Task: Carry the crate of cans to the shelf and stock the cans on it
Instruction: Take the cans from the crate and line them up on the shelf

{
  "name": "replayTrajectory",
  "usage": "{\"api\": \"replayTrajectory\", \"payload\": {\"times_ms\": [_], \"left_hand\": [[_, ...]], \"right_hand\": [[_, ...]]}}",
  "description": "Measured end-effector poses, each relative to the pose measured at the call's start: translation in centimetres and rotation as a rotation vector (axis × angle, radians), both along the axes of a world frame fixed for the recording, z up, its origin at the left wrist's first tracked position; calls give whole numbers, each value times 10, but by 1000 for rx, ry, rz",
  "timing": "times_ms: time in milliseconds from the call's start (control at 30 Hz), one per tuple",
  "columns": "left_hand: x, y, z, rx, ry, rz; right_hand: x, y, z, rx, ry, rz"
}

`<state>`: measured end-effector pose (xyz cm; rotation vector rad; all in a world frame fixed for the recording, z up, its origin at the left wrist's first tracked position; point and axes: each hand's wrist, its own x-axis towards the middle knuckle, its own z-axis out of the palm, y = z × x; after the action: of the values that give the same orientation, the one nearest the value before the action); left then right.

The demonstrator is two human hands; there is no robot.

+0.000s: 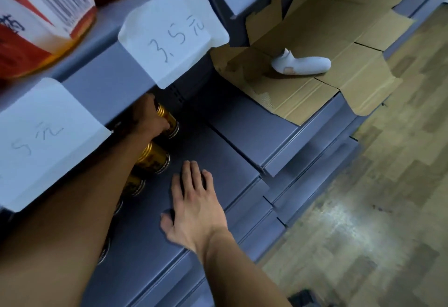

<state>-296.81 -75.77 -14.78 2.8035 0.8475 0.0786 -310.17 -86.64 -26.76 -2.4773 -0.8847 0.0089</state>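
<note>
From the head view, the left hand (148, 117) reaches far in under the upper shelf and grasps a gold can (168, 122) standing on the grey shelf (218, 142), at the far end of a row of gold cans (152, 157) that runs back along the left under the forearm. The right hand (194, 206) lies released, fingers straight and spread flat on the shelf just right of the row. Paper price tags (172, 30) hang from the upper shelf's edge, and to the far right a white sock (301, 63) lies on flattened cardboard (339, 47).
</note>
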Motion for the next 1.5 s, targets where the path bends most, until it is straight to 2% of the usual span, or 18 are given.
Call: {"api": "replayTrajectory", "payload": {"times_ms": [133, 300, 433, 533, 600, 667, 767, 800, 900, 1033, 1133, 1267, 1400, 1500], "left_hand": [[2, -2, -10, 99, 6, 14], [-6, 6, -5, 114, 29, -70], [-43, 6, 12, 80, -156, -148], [-96, 11, 24, 150, -217, -16], [-158, 24, 16, 291, -234, 87], [-233, 27, 0, 375, -155, 162], [-314, 17, -20, 223, 174, 297], [-325, 15, -24, 193, 225, 334], [-331, 24, -35, 147, 215, 486], [-327, 41, -53, -179, 373, 755], [-324, 47, -57, -178, 422, 748], [-319, 46, -59, -70, 482, 670], [-319, 48, -45, -83, 469, 685], [-322, 43, -41, -72, 526, 664]], "right_hand": [[-1, -2, -3, -10, 3, -2], [1, 0, -2, 9, 2, -13], [11, -5, -2, -31, -7, -23], [14, -8, -2, -94, -13, -27], [9, -9, -1, -120, 10, -10], [1, -12, 0, -66, 45, -35], [-24, -1, 18, 114, 123, -111], [-35, 10, 27, 154, 155, -66], [-70, 50, 48, 203, 230, 206], [-91, 92, 51, 217, 343, 292], [-100, 120, 49, 258, 410, 277], [-96, 135, 46, 315, 358, 239], [-90, 103, 42, 380, 272, 203], [-69, 61, 38, 397, 180, 55]]}}
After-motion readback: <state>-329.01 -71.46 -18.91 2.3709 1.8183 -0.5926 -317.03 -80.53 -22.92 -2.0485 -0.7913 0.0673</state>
